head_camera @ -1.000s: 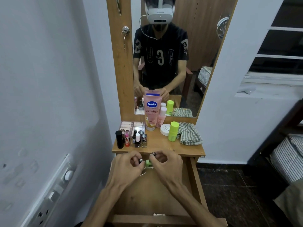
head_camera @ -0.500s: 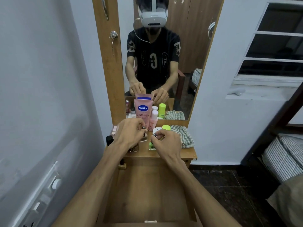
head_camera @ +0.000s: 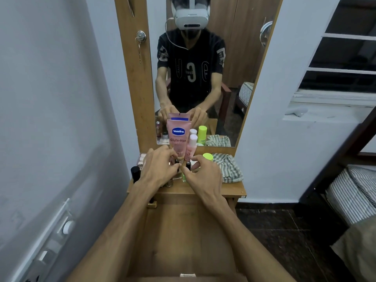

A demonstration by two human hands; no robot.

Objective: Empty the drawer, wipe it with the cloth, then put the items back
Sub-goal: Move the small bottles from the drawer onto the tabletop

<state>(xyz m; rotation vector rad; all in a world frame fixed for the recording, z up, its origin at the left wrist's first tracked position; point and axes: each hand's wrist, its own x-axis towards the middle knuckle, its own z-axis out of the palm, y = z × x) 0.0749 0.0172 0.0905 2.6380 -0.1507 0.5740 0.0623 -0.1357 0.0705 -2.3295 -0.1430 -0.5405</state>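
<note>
The drawer (head_camera: 183, 241) is pulled out below me and its wooden floor is bare, apart from a small golden item (head_camera: 152, 204) at the back left corner. Both hands are over the dresser top (head_camera: 234, 190). My left hand (head_camera: 160, 169) pinches a small black-capped bottle (head_camera: 176, 161). My right hand (head_camera: 203, 176) pinches a small greenish bottle with a black cap (head_camera: 188, 166), held just above the top. The striped cloth (head_camera: 230, 169) lies bunched at the right end of the top, untouched.
On the top stand a pink Vaseline tube (head_camera: 178, 137), a pink bottle (head_camera: 191, 147), a green-capped bottle (head_camera: 208, 157) and a black bottle (head_camera: 135, 174). A mirror (head_camera: 234, 68) rises behind. A wall stands at left, a striped mattress (head_camera: 354, 192) at right.
Both hands have risen from the drawer's back edge to the dresser top, carrying the small bottles. The camera has tilted up a little.
</note>
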